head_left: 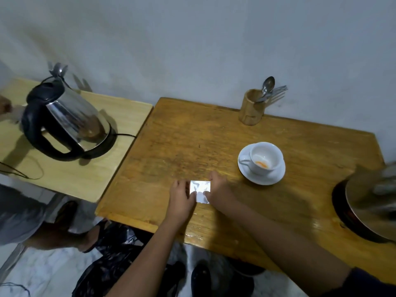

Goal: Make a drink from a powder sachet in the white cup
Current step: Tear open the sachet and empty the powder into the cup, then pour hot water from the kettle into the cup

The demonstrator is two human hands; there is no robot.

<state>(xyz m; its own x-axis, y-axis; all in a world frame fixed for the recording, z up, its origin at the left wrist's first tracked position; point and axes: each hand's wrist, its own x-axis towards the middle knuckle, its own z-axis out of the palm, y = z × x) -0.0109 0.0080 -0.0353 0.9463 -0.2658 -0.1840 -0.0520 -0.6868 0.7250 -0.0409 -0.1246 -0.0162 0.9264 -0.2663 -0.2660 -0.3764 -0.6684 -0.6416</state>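
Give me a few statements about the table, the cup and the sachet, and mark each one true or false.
1. Both hands hold the silver sachet: left hand, right hand. True.
2. The white cup stands on a saucer. True.
3. The cup is full of liquid. False: it holds only some orange powder at the bottom.
4. The kettle shares the darker table with the cup. False: it sits on the lighter side table to the left.
5. The wooden holder holds cutlery. True.
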